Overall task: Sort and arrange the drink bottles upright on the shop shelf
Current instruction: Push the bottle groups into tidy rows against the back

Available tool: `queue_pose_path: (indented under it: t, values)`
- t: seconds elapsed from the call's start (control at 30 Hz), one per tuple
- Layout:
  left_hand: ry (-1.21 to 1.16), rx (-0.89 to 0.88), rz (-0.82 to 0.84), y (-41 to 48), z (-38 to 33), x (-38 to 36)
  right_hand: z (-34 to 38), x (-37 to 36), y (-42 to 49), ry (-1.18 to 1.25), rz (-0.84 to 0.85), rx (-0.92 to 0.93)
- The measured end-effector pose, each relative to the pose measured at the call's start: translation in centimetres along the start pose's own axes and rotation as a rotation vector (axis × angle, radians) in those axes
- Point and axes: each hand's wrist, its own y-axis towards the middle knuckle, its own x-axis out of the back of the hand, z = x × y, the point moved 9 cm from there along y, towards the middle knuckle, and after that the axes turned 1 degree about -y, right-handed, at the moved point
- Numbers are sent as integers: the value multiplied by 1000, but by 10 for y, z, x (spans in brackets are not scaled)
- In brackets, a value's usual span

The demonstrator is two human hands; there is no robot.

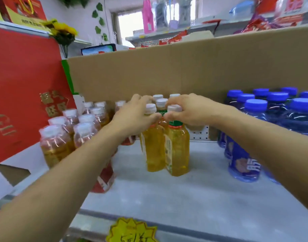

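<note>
Price tag: a yellow starburst price tag (132, 231) with handwriting sits on the shelf's front edge, bottom centre of the frame.
Shelf: a grey shelf (193, 193) runs across the lower half; both bare forearms reach over it from the lower corners.
Red-label bottles: a cluster of white-capped red-label bottles (57, 142) of amber drink stands upright at centre left, partly behind the left forearm.
Blue bottles: blue-capped blue bottles (242, 159) stand upright in rows at the right edge.
Front pair: the left yellow bottle (154, 147) and the right yellow bottle (178, 151), both green-labelled and white-capped, stand upright side by side and touching at mid-frame.
Left hand: the left hand (134, 116) is curled round the neck of the left yellow bottle, thumb in front, fingers behind the cap.
Right hand: the right hand (188, 110) grips the neck of the right yellow bottle the same way; the two thumbs nearly meet.
Rear bottles: more white caps (161, 102) of the same drink show just behind the pair.
Backing: a brown cardboard sheet (167, 72) stands behind all the bottles.
Left side: a red gift box (24, 81) with gold lettering fills the left edge.
Far: yellow artificial flowers (62, 30) at upper left; a bright window (130, 23) at upper centre.
</note>
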Motion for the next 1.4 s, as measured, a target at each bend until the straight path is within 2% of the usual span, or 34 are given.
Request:
queue_pose_path:
  t: [0.07, 0.13, 0.3, 0.47, 0.67, 0.87, 0.93, 0.97, 1.03, 1.07, 1.1, 1.17, 1.27, 1.4]
  values:
    - [58, -71, 110, 15, -4, -6, -9, 1, 9, -102, 5, -53]
    - [70, -112, 159, 23, -3, -9, -24, 1, 13, -91, 68, -92]
    - [98, -47, 281, 34, 18, -5, -57, 2, 21, -94, 243, -121]
    - [140, -31, 315, 40, 27, -6, -84, -2, 46, -191, 273, -156]
    - [83, -14, 331, 44, 31, -9, -101, -10, 68, -149, 269, -238]
    - [21, 18, 349, 40, 39, -10, -103, -17, 82, -55, 193, -295]
    - [14, 28, 354, 38, 40, -10, -103, -15, 79, -100, 173, -313]
    - [15, 32, 357, 37, 41, -9, -101, -10, 77, -163, 129, -311]
    - [14, 28, 369, 36, 41, -8, -84, 10, 75, -274, -92, -255]
    - [8, 24, 378, 36, 41, -7, -68, 20, 73, -251, -222, -181]
    - [4, 23, 389, 36, 40, -6, -50, 23, 72, -169, -285, -93]
    - [12, 30, 410, 35, 40, -3, -18, 5, 73, 1, -149, 39]
    - [-12, 60, 434, 35, 45, 1, -3, -31, 76, -55, 97, 37]
    - [-66, 73, 437, 31, 52, 2, -24, -28, 68, 124, 133, -32]
